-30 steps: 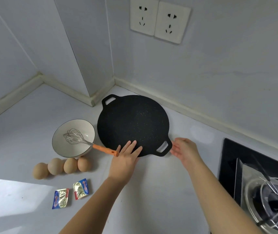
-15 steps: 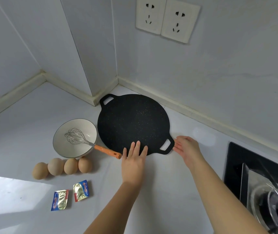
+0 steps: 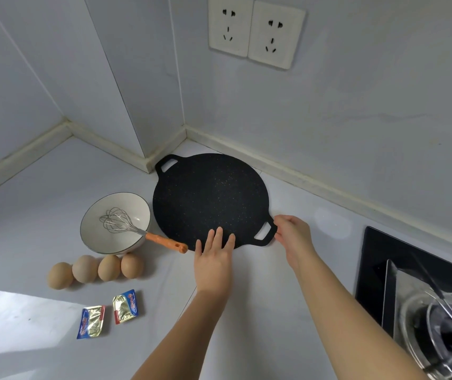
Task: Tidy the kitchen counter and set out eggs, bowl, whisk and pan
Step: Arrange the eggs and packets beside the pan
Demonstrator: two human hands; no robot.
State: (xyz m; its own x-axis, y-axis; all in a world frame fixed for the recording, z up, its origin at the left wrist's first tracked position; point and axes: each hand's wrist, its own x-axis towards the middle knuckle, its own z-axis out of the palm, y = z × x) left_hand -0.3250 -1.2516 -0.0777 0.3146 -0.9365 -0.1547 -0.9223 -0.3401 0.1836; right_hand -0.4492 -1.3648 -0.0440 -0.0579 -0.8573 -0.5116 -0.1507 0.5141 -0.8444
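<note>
A flat black speckled pan (image 3: pixel 209 200) with two loop handles lies on the white counter near the back wall. My left hand (image 3: pixel 213 260) rests with straight fingers on the pan's near edge. My right hand (image 3: pixel 293 238) touches the pan's right handle (image 3: pixel 265 233), fingers bent around its outer side. Left of the pan stands a white bowl (image 3: pixel 95 231) holding a wire whisk (image 3: pixel 120 223) whose orange handle sticks out toward my left hand. Several brown eggs (image 3: pixel 97 270) lie in a row in front of the bowl.
Two foil butter packets (image 3: pixel 108 315) lie near the front left. A gas hob (image 3: pixel 422 303) with a metal burner grate sits at the right. Two wall sockets (image 3: pixel 256 32) hang above the pan. Walls close the counter at the back and left.
The pan has shifted slightly toward the back wall. My left hand moved right along its near edge, and my right hand closed in on the right handle.
</note>
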